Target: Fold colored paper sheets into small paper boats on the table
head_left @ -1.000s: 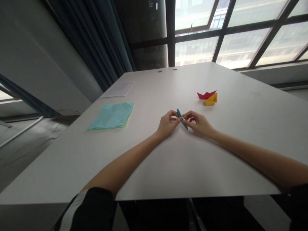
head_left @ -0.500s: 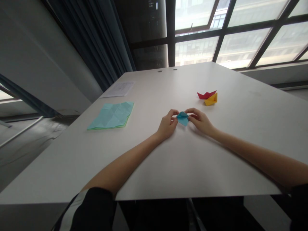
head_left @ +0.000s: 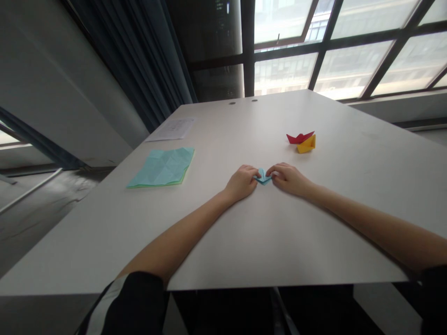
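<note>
A small folded piece of blue paper [head_left: 263,179] lies low at the tabletop between my two hands. My left hand [head_left: 243,180] has its fingers closed on the paper's left corner. On the opposite corner, my right hand [head_left: 287,177] pinches with thumb and fingers. Both fingertips hide the paper's ends, while its pointed near edge and a raised middle fold show. Beyond my right hand, a red folded paper boat [head_left: 298,138] touches a yellow folded paper boat [head_left: 306,144].
Creased light-blue sheets with green ones beneath form a paper stack [head_left: 162,167] on the left. A printed white sheet [head_left: 172,129] lies behind it. The white table [head_left: 223,251] reaches back towards the windows, with a dark blue curtain [head_left: 146,60] at its far left.
The blue paper has come down and now looks flatter and narrower, with a different face showing. Both hands have lowered a little towards the table, still gripping its ends.
</note>
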`<state>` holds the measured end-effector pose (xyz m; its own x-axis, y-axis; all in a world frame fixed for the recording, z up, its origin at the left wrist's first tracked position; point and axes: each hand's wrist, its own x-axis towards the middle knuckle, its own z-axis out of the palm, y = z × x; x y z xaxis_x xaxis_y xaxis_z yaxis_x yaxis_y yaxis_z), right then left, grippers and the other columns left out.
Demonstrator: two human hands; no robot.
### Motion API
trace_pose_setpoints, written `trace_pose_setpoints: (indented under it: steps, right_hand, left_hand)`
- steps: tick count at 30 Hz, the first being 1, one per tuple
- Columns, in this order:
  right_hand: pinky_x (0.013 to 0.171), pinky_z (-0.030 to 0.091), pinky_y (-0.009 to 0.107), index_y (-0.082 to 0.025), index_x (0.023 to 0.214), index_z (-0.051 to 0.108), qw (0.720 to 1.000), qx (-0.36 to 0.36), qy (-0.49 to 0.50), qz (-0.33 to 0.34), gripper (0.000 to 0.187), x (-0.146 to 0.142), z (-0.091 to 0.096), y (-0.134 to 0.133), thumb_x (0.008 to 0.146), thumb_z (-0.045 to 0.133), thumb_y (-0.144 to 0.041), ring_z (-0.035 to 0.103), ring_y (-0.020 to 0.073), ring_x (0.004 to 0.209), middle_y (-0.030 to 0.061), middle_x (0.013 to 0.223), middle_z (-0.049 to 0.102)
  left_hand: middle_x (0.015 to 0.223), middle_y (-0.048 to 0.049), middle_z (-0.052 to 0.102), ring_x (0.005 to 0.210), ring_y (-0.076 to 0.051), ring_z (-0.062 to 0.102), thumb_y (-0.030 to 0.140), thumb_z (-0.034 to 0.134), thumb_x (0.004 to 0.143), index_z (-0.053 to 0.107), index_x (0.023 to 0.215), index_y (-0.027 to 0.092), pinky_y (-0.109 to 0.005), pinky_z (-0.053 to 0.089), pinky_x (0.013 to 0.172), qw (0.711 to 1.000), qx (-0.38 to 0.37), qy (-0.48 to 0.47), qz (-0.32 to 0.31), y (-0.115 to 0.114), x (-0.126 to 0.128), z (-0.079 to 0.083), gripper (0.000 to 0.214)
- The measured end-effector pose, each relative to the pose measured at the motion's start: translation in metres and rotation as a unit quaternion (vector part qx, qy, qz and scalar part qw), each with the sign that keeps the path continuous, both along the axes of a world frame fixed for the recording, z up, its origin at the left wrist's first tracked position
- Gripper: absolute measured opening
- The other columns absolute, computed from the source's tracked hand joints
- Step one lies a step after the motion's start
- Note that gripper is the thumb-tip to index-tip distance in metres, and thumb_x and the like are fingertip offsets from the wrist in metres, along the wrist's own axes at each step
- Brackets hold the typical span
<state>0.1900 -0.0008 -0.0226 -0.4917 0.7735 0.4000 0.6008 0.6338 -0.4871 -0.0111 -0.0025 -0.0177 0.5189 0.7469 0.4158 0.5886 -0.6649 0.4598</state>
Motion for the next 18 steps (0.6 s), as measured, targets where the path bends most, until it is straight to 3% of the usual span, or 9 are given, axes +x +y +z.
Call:
trace_pose_setpoints:
  steps: [5, 12, 18]
  right_hand:
    - [0.079, 0.042, 0.035, -0.021, 0.082, 0.064, 1.0, 0.015, -0.012, -0.003, 0.015, -0.0023, -0.0006, 0.001, 0.077, 0.05, -0.023, 0.056, 0.0214, 0.085, 0.0056, 0.085, 0.066]
    - [0.078, 0.042, 0.035, -0.021, 0.079, 0.064, 0.999, 0.012, -0.037, -0.024, 0.012, -0.0053, -0.002, 0.0016, 0.076, 0.055, -0.028, 0.056, 0.0215, 0.084, 0.005, 0.085, 0.066]
    - [0.083, 0.04, 0.042, -0.022, 0.102, 0.062, 0.994, 0.032, -0.067, -0.083, 0.032, -0.0039, -0.0078, 0.0026, 0.076, 0.056, -0.04, 0.053, 0.0271, 0.098, 0.0091, 0.101, 0.064]
  left_hand:
    - [0.091, -0.0058, 0.067, 0.095, -0.02, 0.056, 0.023, 0.052, 0.077, 0.066, 0.08, 0.019, -0.035, 0.044, 0.088, 0.998, 0.014, 0.049, 0.044, -0.0032, 0.003, 0.0, 0.015]
    - [0.092, -0.0064, 0.066, 0.095, -0.023, 0.054, 0.04, 0.058, 0.076, 0.064, 0.088, 0.021, -0.035, 0.043, 0.083, 0.991, 0.012, 0.094, 0.099, -0.0039, 0.0057, 0.0001, 0.024]
    - [0.106, -0.0106, 0.062, 0.105, -0.027, 0.048, 0.054, 0.056, 0.073, 0.063, 0.098, 0.02, -0.04, 0.039, 0.086, 0.982, 0.022, 0.131, 0.136, -0.0024, 0.0021, -0.0002, 0.043]
